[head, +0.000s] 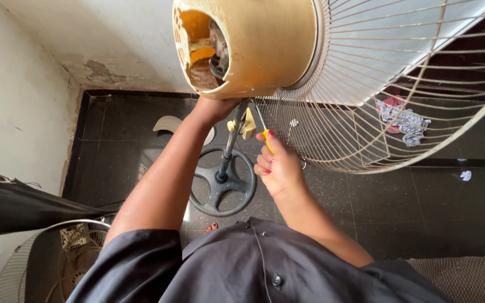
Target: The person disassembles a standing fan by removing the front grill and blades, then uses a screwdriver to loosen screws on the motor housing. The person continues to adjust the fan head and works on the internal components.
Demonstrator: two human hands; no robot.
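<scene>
Two hands work at the underside of a yellowed fan motor housing (pixel 254 45), which fills the top of the view with its wire guard (pixel 399 84) spreading off to one side of it. The left hand (pixel 214 106) reaches up beneath the housing and presses against its lower edge; whether the fingers curl around anything there I cannot tell, since the housing hides them. The right hand (pixel 279 168), just below the housing and beside the guard, is clenched around a yellow-handled screwdriver (pixel 264 130) whose shaft angles up toward the joint where the housing meets the stand pole (pixel 231 140). The pole drops from the housing to a dark, round, spoked base (pixel 223 188) on the black floor (pixel 422 207).

The housing looks aged: its plastic is discoloured, and the open back end shows orange-stained innards and a dark ring of wiring. A pale plastic fitting sits at the neck just under it.

As I judge it, the risk lies in the tool slipping out of the fastener under the housing, since the shaft meets it at a slant and the view of the joint is poor; the tip could then jab the left wrist, which sits right beside it. The heavy head could also tip on the pole if the neck loosens while only one hand steadies it, dragging the guard down toward the bare foot (pixel 211 228) near the base
</scene>
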